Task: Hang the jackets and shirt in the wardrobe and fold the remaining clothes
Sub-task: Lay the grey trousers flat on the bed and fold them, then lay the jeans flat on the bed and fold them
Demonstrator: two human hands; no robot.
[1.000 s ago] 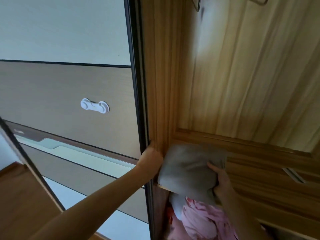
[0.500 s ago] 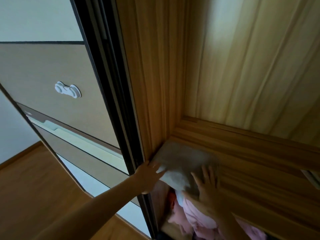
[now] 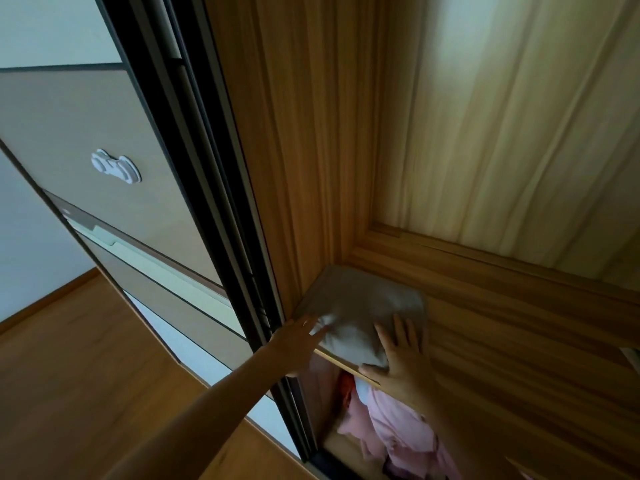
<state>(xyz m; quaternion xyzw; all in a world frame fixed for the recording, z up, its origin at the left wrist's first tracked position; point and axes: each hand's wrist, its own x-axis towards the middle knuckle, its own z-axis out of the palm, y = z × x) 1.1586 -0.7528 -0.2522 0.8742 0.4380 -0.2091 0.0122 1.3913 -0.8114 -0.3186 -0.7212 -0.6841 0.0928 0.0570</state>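
Note:
A folded grey garment (image 3: 363, 306) lies flat in the back left corner of a wooden wardrobe shelf (image 3: 502, 334). My left hand (image 3: 298, 341) reaches past the door frame, and its straight fingers touch the garment's left front edge. My right hand (image 3: 401, 362) lies flat, fingers spread, on the garment's right front part. Pink clothes (image 3: 398, 420) hang or lie in the compartment below the shelf, with a bit of red fabric (image 3: 346, 389) beside them.
The dark sliding-door frame (image 3: 221, 209) runs diagonally left of the shelf. A brown and white door panel with a white child lock (image 3: 116, 167) lies further left. Wooden floor (image 3: 69, 375) shows at the lower left.
The grey garment went from being held up by my right hand to lying on the shelf. Both hands now lie flat on it, and my left hand has left the door frame.

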